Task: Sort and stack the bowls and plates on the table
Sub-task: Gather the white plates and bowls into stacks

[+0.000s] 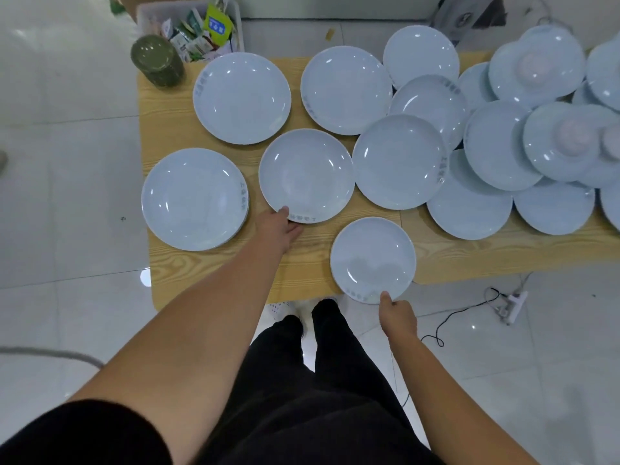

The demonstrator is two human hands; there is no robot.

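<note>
Many pale blue plates cover a wooden table. My left hand grips the near rim of a middle plate, thumb on top. My right hand pinches the near edge of a smaller plate that hangs over the table's front edge. A short stack of plates lies at the left. Farther back sit two single plates. At the right, plates overlap in a heap, with upturned bowls on top.
A dark green jar stands at the table's back left corner. Behind it is a white bin of packets. A power strip with cable lies on the tiled floor to the right. My legs stand against the table front.
</note>
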